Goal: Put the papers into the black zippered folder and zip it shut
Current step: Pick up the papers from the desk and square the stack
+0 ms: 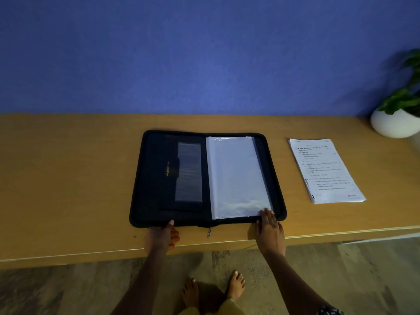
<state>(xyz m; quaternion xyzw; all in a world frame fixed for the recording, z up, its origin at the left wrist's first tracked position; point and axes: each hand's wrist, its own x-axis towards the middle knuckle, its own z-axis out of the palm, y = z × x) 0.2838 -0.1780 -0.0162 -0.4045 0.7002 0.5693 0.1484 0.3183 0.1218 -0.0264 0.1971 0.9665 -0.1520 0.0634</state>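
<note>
The black zippered folder (150, 178) lies open flat on the wooden table (68, 167). Clear plastic sleeves (234, 176) fill its right half, and a dark pocket with a clear window sits on its left half. A stack of printed papers (325, 171) rests on the table to the right of the folder, apart from it. My left hand (162, 235) grips the folder's near left edge, thumb on top. My right hand (270, 230) lies flat, fingers spread, with fingertips on the near right corner of the sleeves. The zipper pull (209, 232) hangs at the folder's near edge.
A white round pot (395, 125) with a green plant stands at the table's far right, behind the papers. A blue wall runs along the table's back edge. The table's front edge is just below my hands; my bare feet stand on the floor beneath.
</note>
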